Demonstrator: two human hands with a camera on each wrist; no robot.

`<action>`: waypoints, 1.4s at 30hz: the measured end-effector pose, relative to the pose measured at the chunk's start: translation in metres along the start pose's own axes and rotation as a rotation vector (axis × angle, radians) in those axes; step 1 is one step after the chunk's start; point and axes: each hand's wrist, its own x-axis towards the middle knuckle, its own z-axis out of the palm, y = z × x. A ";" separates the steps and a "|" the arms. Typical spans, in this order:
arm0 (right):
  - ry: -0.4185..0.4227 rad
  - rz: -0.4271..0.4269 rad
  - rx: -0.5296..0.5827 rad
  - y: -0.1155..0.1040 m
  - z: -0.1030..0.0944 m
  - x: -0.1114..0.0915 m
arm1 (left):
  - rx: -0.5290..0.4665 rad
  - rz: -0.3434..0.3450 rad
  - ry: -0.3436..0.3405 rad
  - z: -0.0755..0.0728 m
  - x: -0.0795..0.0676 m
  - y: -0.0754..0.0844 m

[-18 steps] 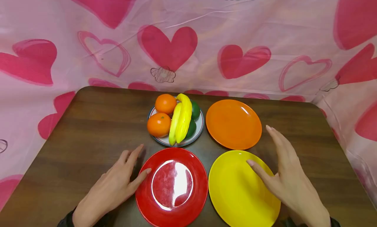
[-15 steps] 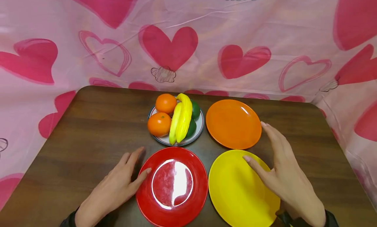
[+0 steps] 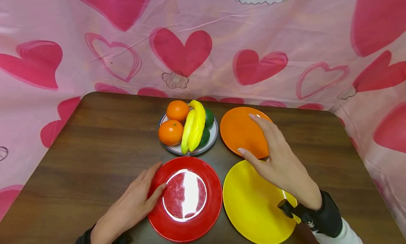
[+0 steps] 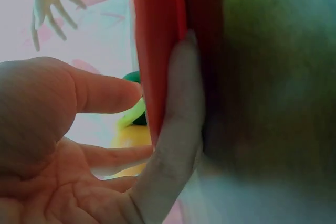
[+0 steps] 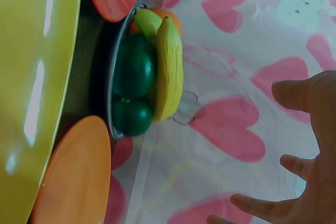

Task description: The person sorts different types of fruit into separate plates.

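At the left rim of the red plate (image 3: 187, 233) is my left hand (image 3: 133, 198). In the left wrist view its thumb (image 4: 105, 93) reaches over the plate's face, and a finger (image 4: 184, 87) lies along the underside of the rim. My right hand (image 3: 279, 159) is in the air above the yellow plate (image 3: 250, 201) and the orange plate (image 3: 241, 135), fingers spread and holding nothing. Behind the red plate, a white plate (image 3: 172, 149) with a dark rim bears two oranges (image 3: 170, 132), yellow bananas (image 3: 197, 126) and two green fruits (image 3: 204, 136).
The plates stand close together on a brown wooden table (image 3: 104, 142). A pink cloth (image 3: 127, 11) with hearts hangs behind the table and at its sides. A black band (image 3: 326, 216) with a small device is on my right wrist.
My right hand has moved left and forward, from beside the yellow plate to over the orange plate. My left hand has shifted slightly right, farther over the red plate's rim.
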 end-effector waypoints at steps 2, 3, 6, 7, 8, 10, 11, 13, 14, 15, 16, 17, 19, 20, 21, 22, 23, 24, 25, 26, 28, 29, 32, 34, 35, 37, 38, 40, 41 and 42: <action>-0.020 -0.008 0.005 0.000 0.004 0.009 | 0.017 0.017 0.016 0.001 0.000 0.000; -0.033 -0.012 0.004 0.000 0.007 0.014 | 0.024 0.022 0.024 0.002 0.001 0.001; -0.072 -0.042 -0.002 0.003 0.014 0.029 | 0.049 0.048 0.043 0.004 0.002 0.001; -0.083 -0.054 -0.004 0.004 0.017 0.035 | 0.060 0.057 0.051 0.005 0.002 0.001; -0.093 -0.067 -0.005 0.006 0.020 0.040 | 0.066 0.063 0.054 0.006 0.003 0.001; -0.110 -0.102 -0.005 0.009 0.026 0.051 | 0.076 0.076 0.060 0.008 0.004 0.001; -0.118 -0.116 -0.009 0.010 0.029 0.057 | 0.080 0.077 0.062 0.009 0.005 0.001; -0.137 -0.151 -0.016 0.011 0.035 0.067 | 0.092 0.085 0.072 0.011 0.006 0.001; -0.149 -0.168 -0.020 0.011 0.038 0.073 | 0.095 0.087 0.076 0.012 0.007 0.001; -0.160 -0.190 -0.022 0.012 0.041 0.078 | 0.096 0.088 0.081 0.012 0.007 0.001; -0.169 -0.213 -0.024 0.012 0.044 0.083 | 0.100 0.092 0.088 0.013 0.007 0.001; -0.177 -0.237 -0.029 0.012 0.046 0.089 | 0.105 0.095 0.094 0.014 0.007 0.001; -0.193 -0.291 -0.031 0.012 0.052 0.099 | 0.115 0.105 0.107 0.015 0.007 0.001; -0.199 -0.317 -0.034 0.012 0.054 0.103 | 0.117 0.107 0.112 0.015 0.007 0.001; -0.203 -0.349 -0.034 0.014 0.057 0.108 | 0.118 0.110 0.115 0.015 0.007 0.001; -0.205 -0.378 -0.034 0.015 0.060 0.113 | 0.121 0.113 0.118 0.016 0.007 0.002; -0.208 -0.406 -0.032 0.016 0.063 0.117 | 0.118 0.108 0.114 0.016 0.007 0.002; -0.210 -0.427 -0.034 0.018 0.066 0.120 | 0.116 0.100 0.109 0.016 0.007 0.002; -0.213 -0.448 -0.034 0.019 0.069 0.123 | 0.111 0.090 0.102 0.016 0.007 0.002; -0.219 -0.465 -0.035 0.021 0.072 0.126 | 0.109 0.081 0.097 0.016 0.007 0.002; -0.242 -0.483 -0.048 0.023 0.077 0.131 | 0.107 0.064 0.087 0.017 0.007 0.002; -0.256 -0.490 -0.058 0.023 0.079 0.133 | 0.109 0.058 0.084 0.017 0.007 0.002; -0.302 -0.509 -0.096 0.025 0.084 0.139 | 0.115 0.061 0.086 0.017 0.006 0.002; -0.316 -0.535 -0.109 0.026 0.087 0.142 | 0.118 0.066 0.088 0.017 0.006 0.003; -0.317 -0.552 -0.108 0.026 0.089 0.144 | 0.117 0.069 0.090 0.017 0.006 0.003; -0.309 -0.580 -0.104 0.025 0.091 0.146 | 0.114 0.074 0.093 0.017 0.006 0.003; -0.302 -0.592 -0.100 0.025 0.092 0.147 | 0.115 0.077 0.096 0.017 0.006 0.003; -0.289 -0.608 -0.094 0.025 0.094 0.148 | 0.119 0.088 0.101 0.017 0.006 0.003; -0.282 -0.612 -0.098 0.024 0.094 0.149 | 0.124 0.092 0.105 0.018 0.006 0.003; -0.274 -0.614 -0.099 0.024 0.095 0.149 | 0.127 0.093 0.107 0.018 0.006 0.003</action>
